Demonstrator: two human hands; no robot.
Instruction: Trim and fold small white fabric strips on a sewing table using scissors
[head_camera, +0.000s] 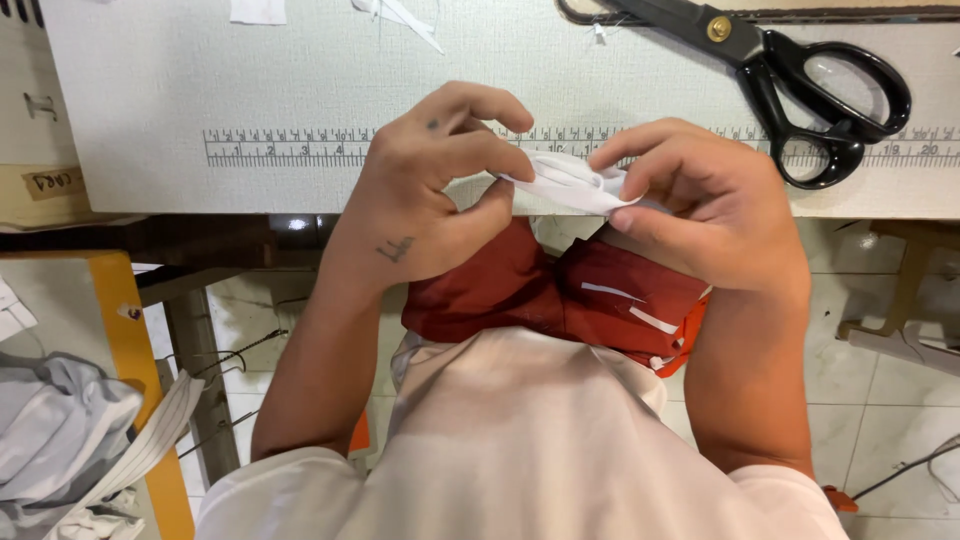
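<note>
Sewing-room worktable (150, 90), printed ruler along its edge | left hand (425, 190) and right hand (700, 200) together, pinching folded white fabric strip (565, 185) below black shears (800, 80) | loosened pinch could undo fold.

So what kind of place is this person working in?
Probably a sewing or tailoring workshop: large black scissors lie on a worktable with a ruler scale along its edge, and both hands fold a small white fabric piece.

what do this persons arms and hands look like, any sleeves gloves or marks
Both hands are bare, with no gloves, rings or watch. The left hand has a small dark mark near a knuckle, and a small dark tattoo sits on the wrist below it. The right hand shows no marks. Both forearms are bare, with short pale sleeves ending near the elbows.
</note>
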